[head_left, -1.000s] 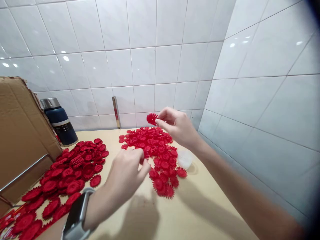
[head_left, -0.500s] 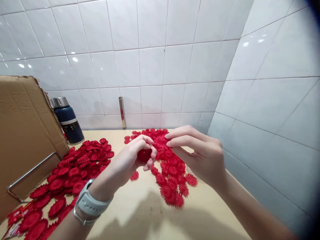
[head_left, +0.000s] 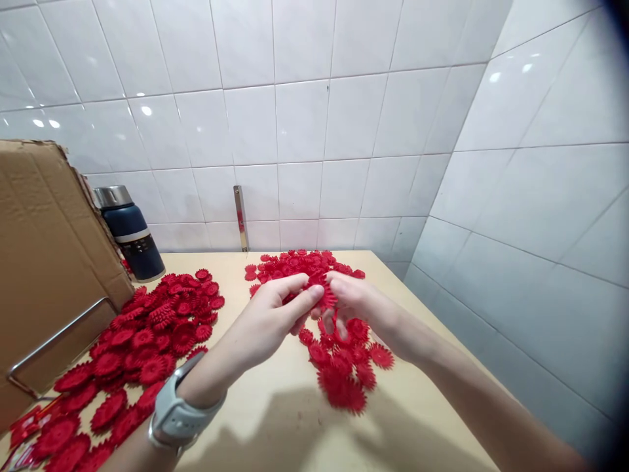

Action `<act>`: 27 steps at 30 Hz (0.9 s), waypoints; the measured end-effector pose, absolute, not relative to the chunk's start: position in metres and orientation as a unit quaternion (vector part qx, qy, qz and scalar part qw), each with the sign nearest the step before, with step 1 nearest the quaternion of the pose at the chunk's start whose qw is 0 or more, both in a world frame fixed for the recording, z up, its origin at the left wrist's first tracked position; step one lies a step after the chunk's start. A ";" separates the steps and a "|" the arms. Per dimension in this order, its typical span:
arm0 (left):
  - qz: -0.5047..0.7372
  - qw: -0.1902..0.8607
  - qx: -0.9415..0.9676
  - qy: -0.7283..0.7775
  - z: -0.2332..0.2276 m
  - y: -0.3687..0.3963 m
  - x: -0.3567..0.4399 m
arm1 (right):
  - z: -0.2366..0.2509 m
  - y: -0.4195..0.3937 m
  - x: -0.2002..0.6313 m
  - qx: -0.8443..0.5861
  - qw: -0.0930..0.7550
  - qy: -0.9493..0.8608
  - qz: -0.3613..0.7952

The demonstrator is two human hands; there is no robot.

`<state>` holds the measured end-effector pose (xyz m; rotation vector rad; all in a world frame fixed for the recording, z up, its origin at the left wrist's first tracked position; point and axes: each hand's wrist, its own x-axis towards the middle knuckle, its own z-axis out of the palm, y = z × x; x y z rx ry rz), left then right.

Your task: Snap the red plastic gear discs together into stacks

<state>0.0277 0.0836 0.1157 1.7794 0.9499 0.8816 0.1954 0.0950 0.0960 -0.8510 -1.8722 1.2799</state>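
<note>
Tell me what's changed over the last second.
The right hand, which held a red piece up above the far pile, came down toward the left hand. The left hand rose to meet it and now pinches a red disc; whether the right hand grips it too is unclear. The bottle, cardboard and left pile stayed put.

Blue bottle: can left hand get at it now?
Probably yes, once free: the left hand holds a red piece; cardboard partly hides the blue bottle, but its right side is exposed.
</note>
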 end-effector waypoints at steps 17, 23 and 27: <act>0.271 0.330 0.793 0.435 0.110 0.102 0.013 | 0.087 0.105 0.192 -0.336 0.319 -0.701 0.542; 0.255 0.229 0.823 0.453 0.107 0.100 0.015 | 0.083 0.109 0.194 -0.358 0.290 -0.724 0.513; 0.327 0.200 0.798 0.465 0.108 0.100 0.017 | 0.079 0.113 0.194 -0.373 0.338 -0.725 0.470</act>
